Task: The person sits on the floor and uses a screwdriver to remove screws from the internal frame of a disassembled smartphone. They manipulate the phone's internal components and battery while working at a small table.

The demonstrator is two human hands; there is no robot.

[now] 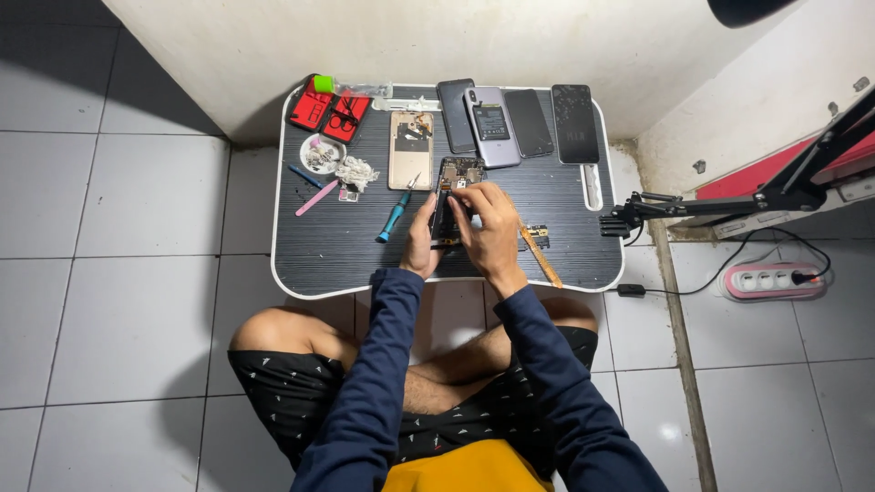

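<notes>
A low black table [337, 246] stands against the wall, and the person sits cross-legged on the tiled floor before it. Along the table's far edge lie four phones side by side: a dark phone [455, 115], an opened phone with its battery showing [492, 126], a black slab [529, 122] and a phone with a cracked screen [575, 123]. Left of them a gold back cover [410, 149] lies flat. In the far left corner sits a red tool case [328, 111], open, with a green-capped bottle [346, 87] just behind it. Near it are a small round dish [322, 153] of bits, a wad of white tissue [355, 171], a blue stick [304, 175] and a pink pry tool [316, 198]. A blue-handled screwdriver [395, 217] lies just left of the hands, slanted, its tip toward the gold cover. To the right of the hands an amber strip [540, 256] lies slantwise beside a small dark part [538, 234]. Off the table to the right, a black clamp arm [729, 202] reaches in, and a power strip [773, 279] rests on the floor.

The opened handset [451, 196] sits mid-table, a little toward the near edge. The left hand [421, 239] grips its left edge, fingers curled around it. The right hand [489, 226] covers its right side, fingertips pressed together down onto the exposed insides; whether they pinch anything small I cannot tell.
</notes>
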